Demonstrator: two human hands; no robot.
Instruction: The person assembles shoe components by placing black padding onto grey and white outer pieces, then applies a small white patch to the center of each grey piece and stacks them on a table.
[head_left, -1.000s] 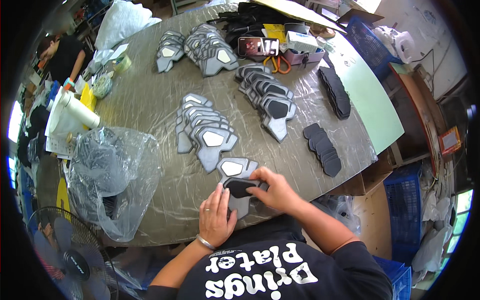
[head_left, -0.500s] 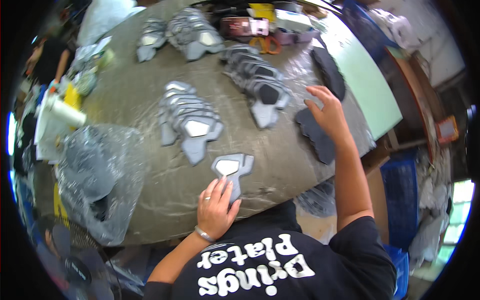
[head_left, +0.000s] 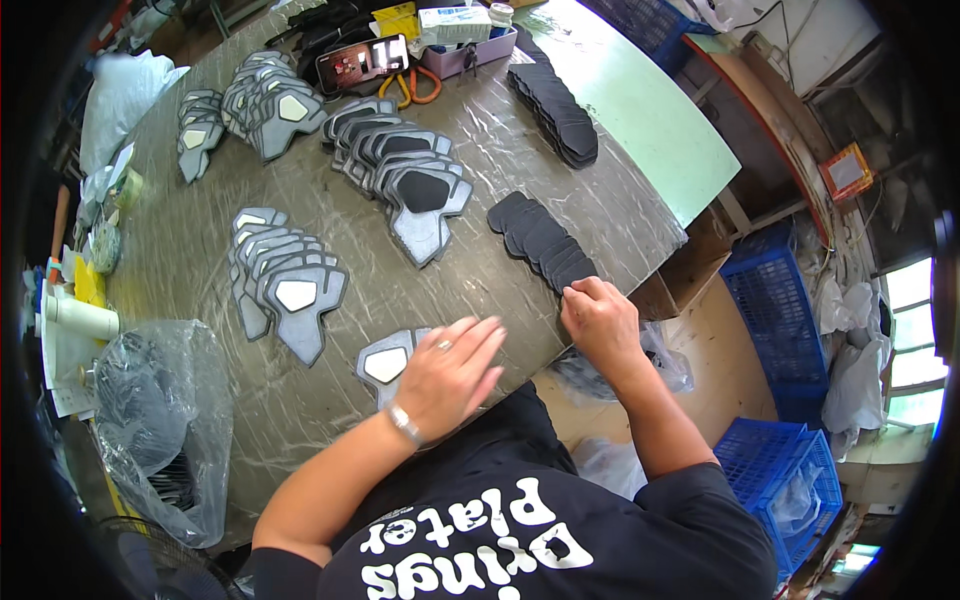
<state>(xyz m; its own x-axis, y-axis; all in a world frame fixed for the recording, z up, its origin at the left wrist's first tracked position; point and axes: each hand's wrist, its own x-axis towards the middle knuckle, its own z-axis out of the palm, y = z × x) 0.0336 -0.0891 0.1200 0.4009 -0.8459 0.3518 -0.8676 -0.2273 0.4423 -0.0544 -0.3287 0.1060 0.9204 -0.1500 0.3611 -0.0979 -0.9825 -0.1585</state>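
Note:
My left hand [head_left: 455, 375] hovers at the right of a single grey shaped pad [head_left: 372, 348] with a white patch, partly covering it; its fingers are stretched out and it holds nothing. My right hand [head_left: 602, 322] is closed in a pinch at the near end of an overlapping row of thin black pieces [head_left: 540, 240], its fingertips on the nearest one. Farther left lies a fanned row of grey pads with white patches [head_left: 285, 265]. Behind it, another fanned row [head_left: 400, 160] has black patches on grey pads.
Two more fanned groups of white-patched grey pads, a larger one [head_left: 270, 105] and a smaller one [head_left: 198, 135], lie far left. A second black row [head_left: 552, 110], a phone [head_left: 362, 62] and orange-handled scissors [head_left: 425, 88] lie farther back. A clear plastic bag [head_left: 165, 420] occupies the left edge.
My right hand has come down toward me and closed at the near end of the black row. My left hand has shifted right from the single pad's lower part. The view has turned.

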